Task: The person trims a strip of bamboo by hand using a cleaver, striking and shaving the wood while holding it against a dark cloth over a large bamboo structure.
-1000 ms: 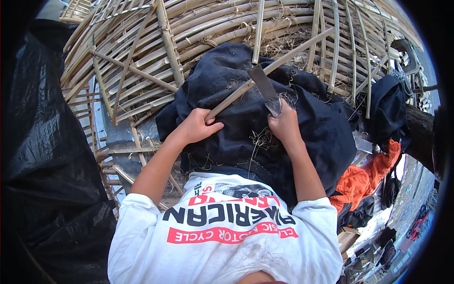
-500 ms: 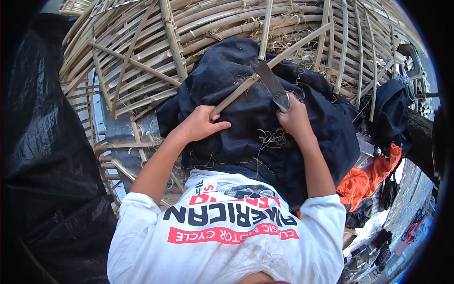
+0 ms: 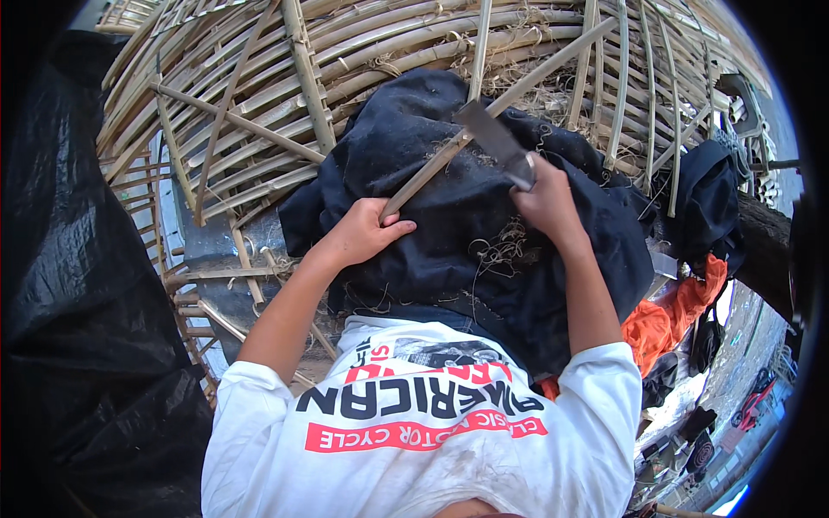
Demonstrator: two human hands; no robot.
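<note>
My left hand (image 3: 367,231) is closed round the near end of a bamboo strip (image 3: 535,82), which slants up and away to the right across my lap. In my right hand (image 3: 546,197) is a broad-bladed knife (image 3: 494,136), gripped near the base of its blade; the handle is hidden in my fist. The blade lies against or just over the strip's middle, slightly blurred. Beneath both hands a black cloth (image 3: 423,259) covers my lap, with thin curled bamboo shavings (image 3: 501,250) scattered on it.
Beyond my lap lies a large slatted bamboo frame (image 3: 414,47) with loose strips across it. A black plastic sheet (image 3: 78,285) hangs at the left. On the right are orange cloth (image 3: 669,315), a dark log (image 3: 767,246) and a dark cloth bundle (image 3: 704,194).
My right hand and the knife have shifted slightly to the right, and the blade is blurred now. My left hand stays on the strip's near end.
</note>
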